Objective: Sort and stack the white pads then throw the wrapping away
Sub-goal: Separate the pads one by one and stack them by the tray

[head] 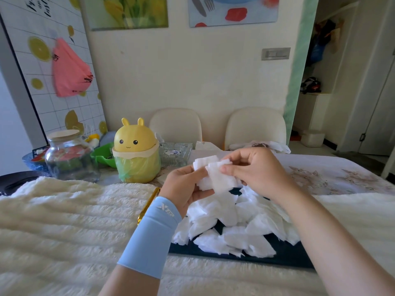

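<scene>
Above the pile (235,227), left hand (183,184) and right hand (254,169) pinch white pads (215,176); yellow bin (136,150) beyond.

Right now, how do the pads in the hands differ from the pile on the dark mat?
The held pads are raised, gripped by the left hand and pinched by the right hand; the pile lies on the dark mat. The held pads are a small bunch; the pile is large and jumbled. Both are white.

Dark mat (284,256) mostly buried under pad pile (235,221) — gold object (149,201) half-hidden behind sleeve (149,238).
</scene>
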### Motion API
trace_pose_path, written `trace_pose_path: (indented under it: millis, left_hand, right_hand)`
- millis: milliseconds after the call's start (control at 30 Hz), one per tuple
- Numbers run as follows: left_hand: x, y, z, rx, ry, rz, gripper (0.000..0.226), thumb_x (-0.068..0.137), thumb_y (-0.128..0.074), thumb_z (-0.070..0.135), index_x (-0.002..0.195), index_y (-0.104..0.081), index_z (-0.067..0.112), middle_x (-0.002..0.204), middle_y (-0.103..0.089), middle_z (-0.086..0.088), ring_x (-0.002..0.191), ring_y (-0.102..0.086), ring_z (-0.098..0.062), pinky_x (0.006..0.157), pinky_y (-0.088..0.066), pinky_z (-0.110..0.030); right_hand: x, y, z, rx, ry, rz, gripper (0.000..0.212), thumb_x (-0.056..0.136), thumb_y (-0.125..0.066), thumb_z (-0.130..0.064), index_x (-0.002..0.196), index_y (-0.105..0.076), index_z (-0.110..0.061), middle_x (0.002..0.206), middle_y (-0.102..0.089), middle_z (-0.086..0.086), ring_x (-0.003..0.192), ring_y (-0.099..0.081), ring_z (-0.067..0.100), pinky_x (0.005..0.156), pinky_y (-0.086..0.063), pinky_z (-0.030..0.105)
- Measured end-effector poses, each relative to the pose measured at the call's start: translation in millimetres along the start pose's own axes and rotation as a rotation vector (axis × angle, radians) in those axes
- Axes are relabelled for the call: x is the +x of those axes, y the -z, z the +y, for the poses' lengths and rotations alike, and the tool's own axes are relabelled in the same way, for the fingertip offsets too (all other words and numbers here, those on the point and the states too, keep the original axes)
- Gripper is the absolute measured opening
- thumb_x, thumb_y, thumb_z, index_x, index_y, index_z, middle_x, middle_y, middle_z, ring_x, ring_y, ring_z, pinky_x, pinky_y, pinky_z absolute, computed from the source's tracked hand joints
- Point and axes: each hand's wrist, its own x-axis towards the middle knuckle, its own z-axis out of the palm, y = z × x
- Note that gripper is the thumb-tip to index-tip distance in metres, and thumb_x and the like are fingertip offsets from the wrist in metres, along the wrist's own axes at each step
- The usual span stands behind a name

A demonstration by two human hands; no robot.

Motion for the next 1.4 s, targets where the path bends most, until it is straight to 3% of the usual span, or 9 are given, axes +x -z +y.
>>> trace_pose_path:
  millis: [167, 333, 433, 633, 767, 1000, 1100, 1233, 1400]
  left_hand:
    - [-2.4, -0.4, 0.8, 0.036, -0.011, -0.054, 0.018, 0.093, -0.064, 0.012, 0.105, -0.071, 0.001, 0.099, -0.075, -0.016, 0.085, -0.074, -0.022, 0.063, -0.06, -0.03]
    - [-3.3, -2.3, 4.8, -0.034, -0.045, -0.058, 0.017, 0.095, -0.061, 0.015, 0.101, -0.072, 0.003, 0.092, -0.075, -0.013, 0.082, -0.072, -0.022, 0.068, -0.063, -0.037]
    - [-1.6, -2.1, 6.2, -0.041, -0.032, -0.048, 0.02, 0.096, -0.06, 0.017, 0.104, -0.069, 0.002, 0.094, -0.075, -0.016, 0.083, -0.072, -0.026, 0.074, -0.062, -0.044]
    - [4.3, 1.7, 0.7, -0.07, 0.02, 0.058, 0.017, 0.096, -0.06, 0.015, 0.108, -0.064, 0.003, 0.093, -0.075, -0.017, 0.08, -0.074, -0.028, 0.067, -0.062, -0.04]
    - [4.5, -0.8, -4.5, -0.025, 0.013, 0.034, 0.017, 0.096, -0.061, 0.016, 0.104, -0.067, 0.002, 0.099, -0.075, -0.02, 0.087, -0.073, -0.03, 0.07, -0.062, -0.036]
    - [1.2, -5.3, -3.2, -0.011, -0.006, -0.075, 0.032, 0.102, -0.051, 0.017, 0.118, -0.062, -0.008, 0.102, -0.073, -0.023, 0.09, -0.073, -0.03, 0.069, -0.062, -0.033]
    - [0.7, -4.4, -0.8, -0.012, 0.008, -0.126, 0.044, 0.097, -0.056, 0.035, 0.116, -0.066, -0.003, 0.106, -0.073, -0.022, 0.098, -0.072, -0.032, 0.077, -0.061, -0.036]
    - [-0.5, 0.2, -0.4, 0.13, -0.045, -0.199, 0.046, 0.075, -0.074, 0.024, 0.113, -0.068, -0.002, 0.109, -0.072, -0.021, 0.095, -0.072, -0.024, 0.077, -0.06, -0.028]
    - [0.5, 4.6, -2.5, 0.331, -0.05, -0.185, 0.016, 0.089, -0.069, 0.009, 0.103, -0.073, 0.005, 0.095, -0.077, -0.013, 0.086, -0.074, -0.024, 0.076, -0.061, -0.028]
  right_hand:
    - [-1.2, 0.6, 1.0, -0.141, 0.003, 0.046, 0.014, 0.076, -0.087, -0.023, 0.083, -0.076, -0.03, 0.081, -0.075, -0.011, 0.074, -0.07, 0.016, 0.074, -0.056, 0.03]
    - [-1.2, -0.9, 1.2, -0.12, -0.098, 0.01, 0.036, 0.08, -0.083, -0.039, 0.111, -0.066, -0.033, 0.105, -0.068, -0.016, 0.091, -0.064, 0.001, 0.083, -0.051, 0.023]
    - [-0.6, 1.4, 2.7, 0.088, -0.28, -0.065, 0.031, 0.079, -0.084, -0.033, 0.104, -0.076, -0.018, 0.1, -0.077, 0.007, 0.077, -0.065, 0.016, 0.072, -0.054, 0.033]
    - [0.6, 12.4, 4.6, 0.177, -0.267, 0.057, 0.015, 0.083, -0.081, -0.021, 0.096, -0.077, -0.013, 0.074, -0.074, -0.006, 0.059, -0.061, 0.006, 0.06, -0.051, 0.025]
    - [-0.2, 8.9, -2.6, 0.368, -0.276, 0.032, 0.018, 0.085, -0.078, -0.014, 0.1, -0.072, -0.006, 0.077, -0.072, 0.003, 0.053, -0.063, 0.011, 0.053, -0.044, 0.023]
    - [-1.6, -6.7, -2.1, 0.098, -0.276, 0.094, 0.018, 0.079, -0.085, -0.02, 0.093, -0.074, -0.015, 0.073, -0.075, -0.003, 0.052, -0.066, 0.012, 0.045, -0.041, 0.02]
    - [-0.4, -6.7, -1.4, 0.069, -0.265, 0.119, 0.017, 0.079, -0.085, -0.021, 0.091, -0.073, -0.015, 0.075, -0.073, -0.003, 0.049, -0.061, 0.008, 0.041, -0.039, 0.014]
    - [0.4, -8.5, 2.2, 0.128, -0.307, 0.06, 0.033, 0.08, -0.084, -0.031, 0.109, -0.072, -0.021, 0.099, -0.074, -0.005, 0.077, -0.068, 0.008, 0.061, -0.05, 0.021]
    - [0.4, -8.3, 7.5, 0.314, -0.352, -0.018, 0.021, 0.081, -0.082, -0.018, 0.1, -0.076, -0.01, 0.094, -0.075, 0.018, 0.079, -0.063, 0.023, 0.074, -0.053, 0.036]
